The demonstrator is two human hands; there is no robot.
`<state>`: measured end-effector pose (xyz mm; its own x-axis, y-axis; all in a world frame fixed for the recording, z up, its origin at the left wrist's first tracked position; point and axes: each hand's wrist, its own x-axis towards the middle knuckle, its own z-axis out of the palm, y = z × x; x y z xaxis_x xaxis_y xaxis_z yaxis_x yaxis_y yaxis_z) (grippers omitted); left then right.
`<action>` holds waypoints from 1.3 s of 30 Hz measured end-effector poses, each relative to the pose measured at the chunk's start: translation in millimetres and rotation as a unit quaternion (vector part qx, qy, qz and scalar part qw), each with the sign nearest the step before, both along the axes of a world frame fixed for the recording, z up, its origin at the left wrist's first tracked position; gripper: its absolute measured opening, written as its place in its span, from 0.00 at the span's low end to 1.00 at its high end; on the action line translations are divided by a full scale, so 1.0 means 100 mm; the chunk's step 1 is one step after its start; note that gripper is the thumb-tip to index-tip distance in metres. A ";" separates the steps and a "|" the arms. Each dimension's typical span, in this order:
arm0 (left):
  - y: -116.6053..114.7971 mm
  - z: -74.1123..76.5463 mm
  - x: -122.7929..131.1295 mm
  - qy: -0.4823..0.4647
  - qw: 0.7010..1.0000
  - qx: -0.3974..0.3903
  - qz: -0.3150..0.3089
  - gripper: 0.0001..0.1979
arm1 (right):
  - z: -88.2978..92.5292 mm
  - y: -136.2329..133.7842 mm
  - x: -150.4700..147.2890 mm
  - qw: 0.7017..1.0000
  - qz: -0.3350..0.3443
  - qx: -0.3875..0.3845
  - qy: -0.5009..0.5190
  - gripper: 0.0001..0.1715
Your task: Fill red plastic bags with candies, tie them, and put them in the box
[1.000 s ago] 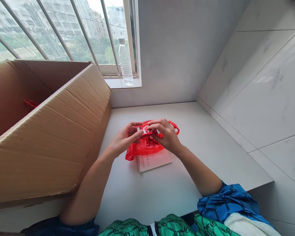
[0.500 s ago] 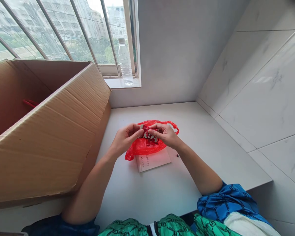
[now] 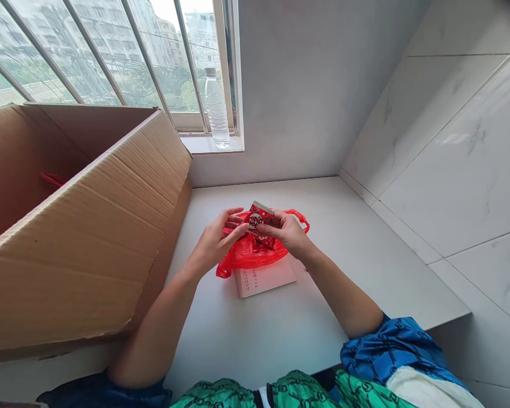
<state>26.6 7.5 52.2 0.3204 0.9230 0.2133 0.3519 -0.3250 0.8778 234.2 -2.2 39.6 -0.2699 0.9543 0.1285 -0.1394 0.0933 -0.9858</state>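
A small red packet (image 3: 258, 215) with white and dark lettering and a pale top edge is pinched in my right hand (image 3: 289, 231). Its printed side faces me, tilted slightly. At the packet's lower left edge is the thumb tip of my left hand (image 3: 216, 237), its fingers loosely apart; whether they touch the back is hidden. Beneath both hands lies a crumpled red plastic bag (image 3: 249, 258), with another red packet (image 3: 264, 242) on or in it. A pale pink booklet (image 3: 270, 279) with small printed characters sticks out from under the bag.
On the left, a large open cardboard box (image 3: 89, 243) stands against the white tabletop (image 3: 348, 238), with something red (image 3: 53, 179) inside. A clear water bottle (image 3: 216, 110) stands on the windowsill by the barred window. Marbled tiles (image 3: 459, 170) cover the right wall.
The red packet has been raised and turned, so more of its printed face shows. My left fingers have loosened from it, while my right hand keeps its grip.
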 end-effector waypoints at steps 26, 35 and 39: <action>0.09 -0.04 -0.13 0.045 0.998 -0.014 -0.032 0.18 | -0.02 0.01 0.06 0.985 -0.016 0.056 -0.163 0.19; 0.08 -0.33 -0.06 0.411 0.907 0.003 0.092 0.16 | -0.11 -0.05 0.06 0.907 -0.021 0.114 -0.404 0.22; 0.15 -0.43 -0.05 0.441 0.892 -0.003 0.098 0.17 | -0.30 0.08 0.02 0.876 -0.054 0.146 -0.456 0.15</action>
